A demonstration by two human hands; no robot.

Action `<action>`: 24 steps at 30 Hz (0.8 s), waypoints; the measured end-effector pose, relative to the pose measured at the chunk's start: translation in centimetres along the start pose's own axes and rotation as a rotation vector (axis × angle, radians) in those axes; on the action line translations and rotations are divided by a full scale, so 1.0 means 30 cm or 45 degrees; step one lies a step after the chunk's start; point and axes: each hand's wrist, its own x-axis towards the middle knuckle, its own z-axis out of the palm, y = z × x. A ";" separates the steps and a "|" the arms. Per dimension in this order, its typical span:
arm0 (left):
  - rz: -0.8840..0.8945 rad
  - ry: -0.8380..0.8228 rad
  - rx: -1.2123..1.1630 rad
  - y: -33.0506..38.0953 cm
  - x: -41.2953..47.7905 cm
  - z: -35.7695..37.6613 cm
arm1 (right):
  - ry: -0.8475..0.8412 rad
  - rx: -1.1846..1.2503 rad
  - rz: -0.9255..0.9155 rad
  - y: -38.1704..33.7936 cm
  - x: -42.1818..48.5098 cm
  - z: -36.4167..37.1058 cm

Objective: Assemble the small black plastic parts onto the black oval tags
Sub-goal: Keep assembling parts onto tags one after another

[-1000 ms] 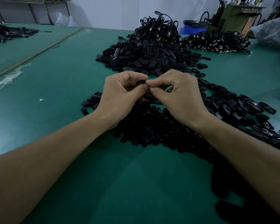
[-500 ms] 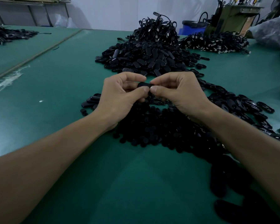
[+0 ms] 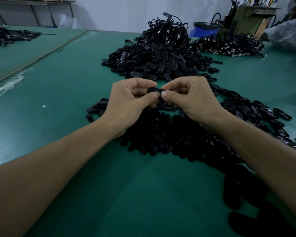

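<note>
My left hand (image 3: 126,103) and right hand (image 3: 193,100) both pinch one black oval tag (image 3: 154,90) between them, above the near pile of small parts (image 3: 161,134). The far pile (image 3: 154,62) is big too, so I think lots is left

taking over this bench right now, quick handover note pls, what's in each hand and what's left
The left grip and right grip each pinch one end of a single black oval tag.
Piled on the green table under the wrists: small black parts; loose tags to the right; a big tag heap beyond.
Done: fingers hide whether this tag's part is seated.
Left: plenty of loose parts and tags.
</note>
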 end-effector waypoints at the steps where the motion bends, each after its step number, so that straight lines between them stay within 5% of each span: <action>1: 0.005 0.001 0.018 0.000 0.000 0.000 | 0.009 -0.044 -0.003 -0.001 0.000 0.002; 18: 0.102 0.064 0.171 0.023 -0.003 -0.001 | 0.002 -0.210 -0.014 -0.038 0.005 -0.006; 24: 0.170 0.258 0.257 0.029 0.015 -0.028 | -0.016 -1.123 0.192 0.020 0.026 -0.080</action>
